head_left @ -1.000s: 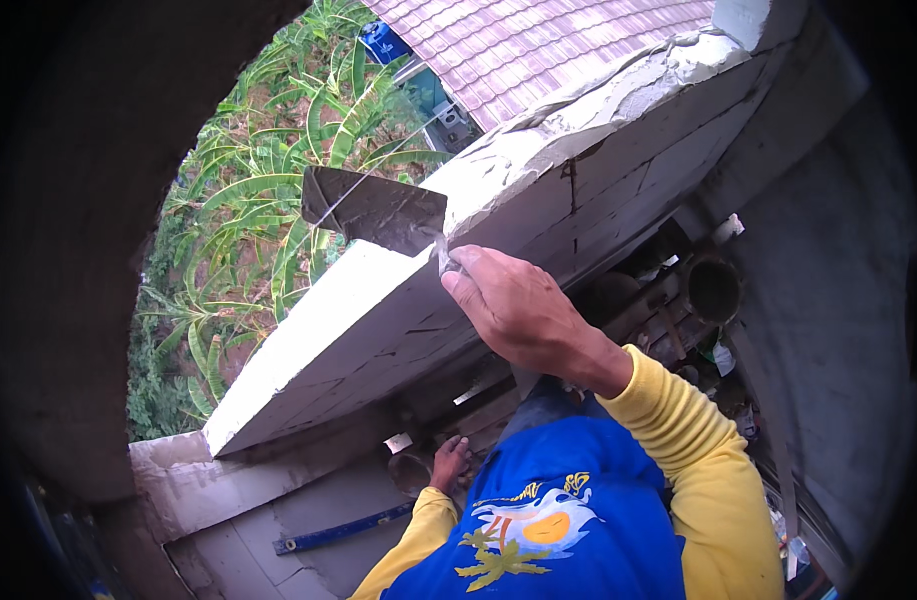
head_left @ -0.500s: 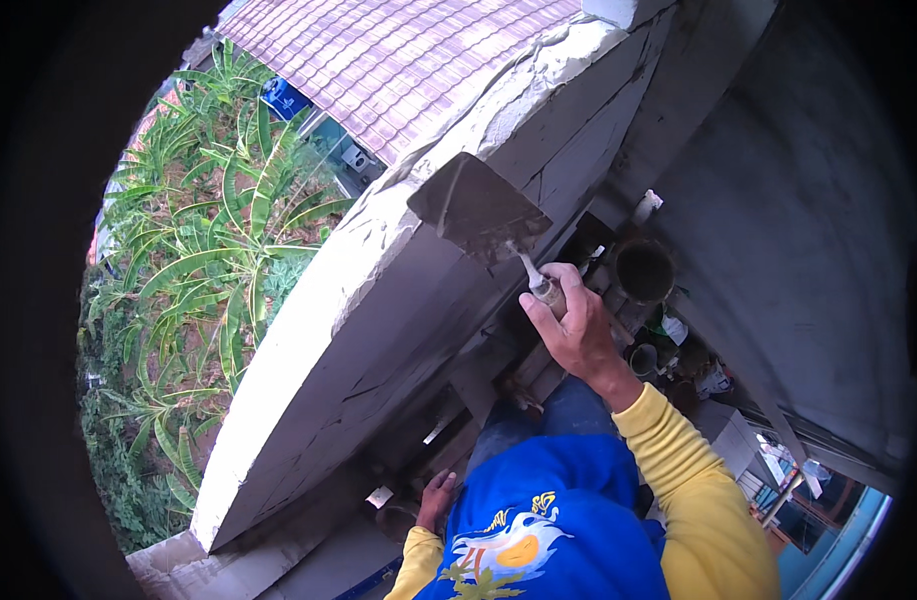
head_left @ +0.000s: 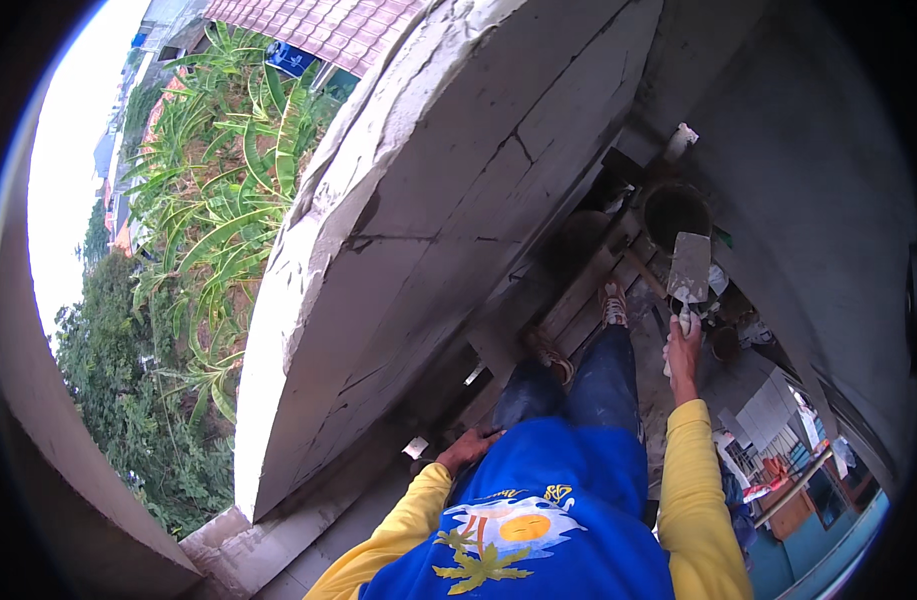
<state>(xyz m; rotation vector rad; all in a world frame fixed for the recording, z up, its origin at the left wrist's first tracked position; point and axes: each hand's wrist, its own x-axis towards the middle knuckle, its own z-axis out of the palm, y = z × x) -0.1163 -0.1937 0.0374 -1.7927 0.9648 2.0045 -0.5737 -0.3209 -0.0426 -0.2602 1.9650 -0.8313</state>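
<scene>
My right hand is closed around the handle of a trowel. Its flat, grey-smeared blade points away from me, just short of a dark round bucket among the clutter below. Against my left thigh, near the hem of my blue shirt, lies my left hand, its fingers stretched out and holding nothing. To the left of both hands rises a grey block wall with dark joint lines. Pale, rough mortar runs along its top edge.
My boots stand on narrow planks beside the wall. At the right is a large grey wall surface. Beyond the block wall, far below, are banana plants and a tiled roof.
My right hand has drawn the trowel away from the wall top, to the right and lower, beside the bucket. My left hand has come up against my thigh. The view has shifted.
</scene>
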